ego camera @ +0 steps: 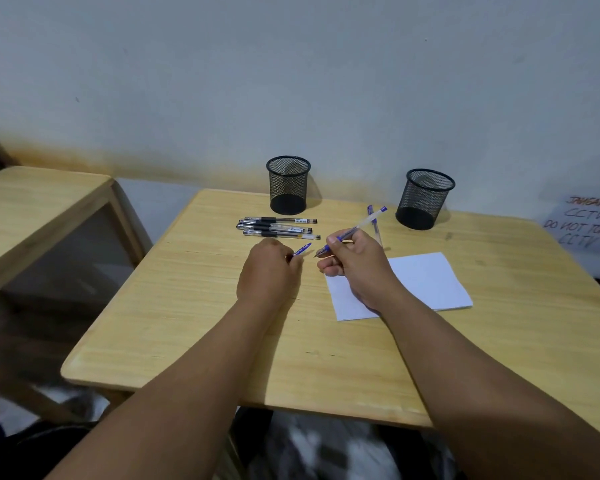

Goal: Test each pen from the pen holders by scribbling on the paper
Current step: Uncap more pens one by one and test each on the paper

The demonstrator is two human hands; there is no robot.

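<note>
My right hand grips a blue pen, uncapped, tip pointing left just off the white paper. My left hand pinches the pen's blue cap, a short gap from the tip. Several black pens lie in a row in front of the left mesh pen holder. Another blue pen lies behind my right hand, near the right mesh pen holder. Both holders look empty.
The wooden table stands against a pale wall. A second wooden table is to the left across a gap. A handwritten CCTV notice leans at the far right.
</note>
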